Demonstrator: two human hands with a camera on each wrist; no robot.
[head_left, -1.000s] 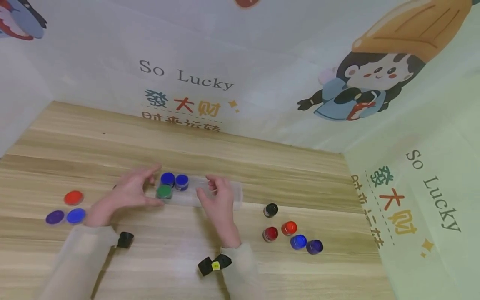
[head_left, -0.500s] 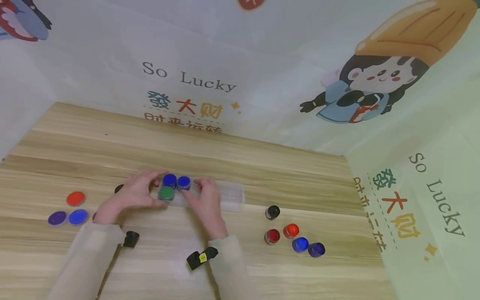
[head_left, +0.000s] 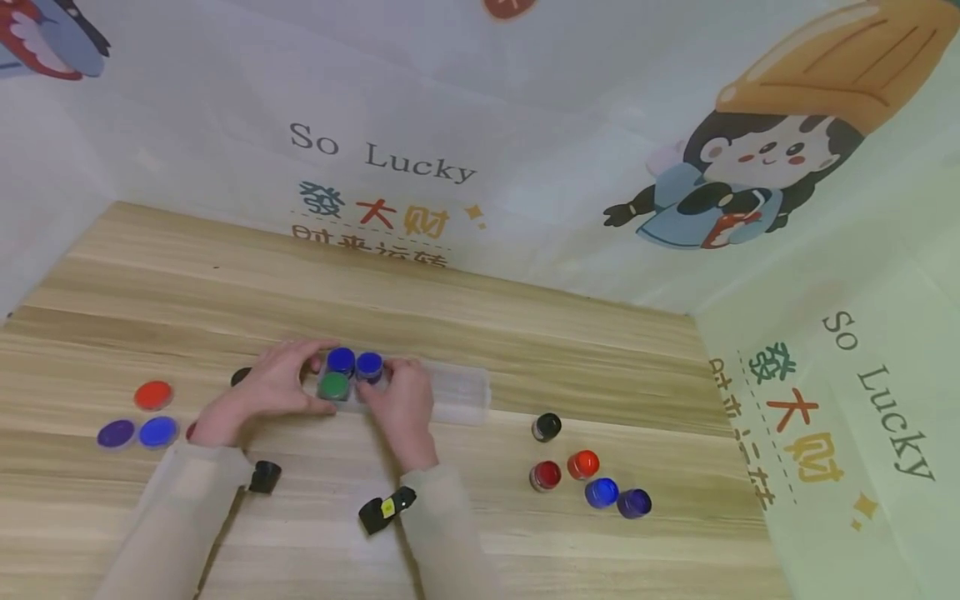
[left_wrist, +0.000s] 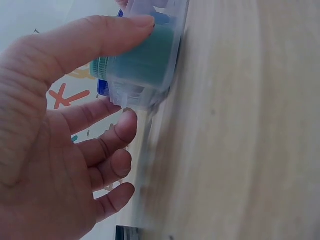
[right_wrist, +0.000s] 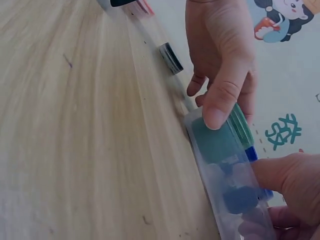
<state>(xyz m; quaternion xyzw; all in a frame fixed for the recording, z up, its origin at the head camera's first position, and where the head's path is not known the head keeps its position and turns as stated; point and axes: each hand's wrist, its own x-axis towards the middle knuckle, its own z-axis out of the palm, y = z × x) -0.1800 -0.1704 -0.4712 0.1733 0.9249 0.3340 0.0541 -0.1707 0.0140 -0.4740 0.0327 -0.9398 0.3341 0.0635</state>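
A long clear plastic box (head_left: 461,392) lies on the wooden table. In its left end stand a green-lidded paint jar (head_left: 333,387) and a blue-lidded paint jar (head_left: 341,361), with a second blue-lidded paint jar (head_left: 369,366) to their right. My left hand (head_left: 272,385) grips that end of the box, thumb along the near wall and index finger at the far side. With thumb and fingers, my right hand (head_left: 405,402) pinches the right blue-lidded jar inside the box. The left wrist view shows the left thumb pressed on the wall over the green jar (left_wrist: 145,57).
Left of the hands lie a red lid (head_left: 153,395), a purple lid (head_left: 116,433) and a blue lid (head_left: 157,432); a black lid (head_left: 240,376) shows behind the left hand. To the right stand several lidless paint jars, including a black one (head_left: 547,427). A printed cloth backs the table.
My right hand has moved left along the box and closed on the right blue-lidded jar. My left hand has come in against the box's left end and holds it.
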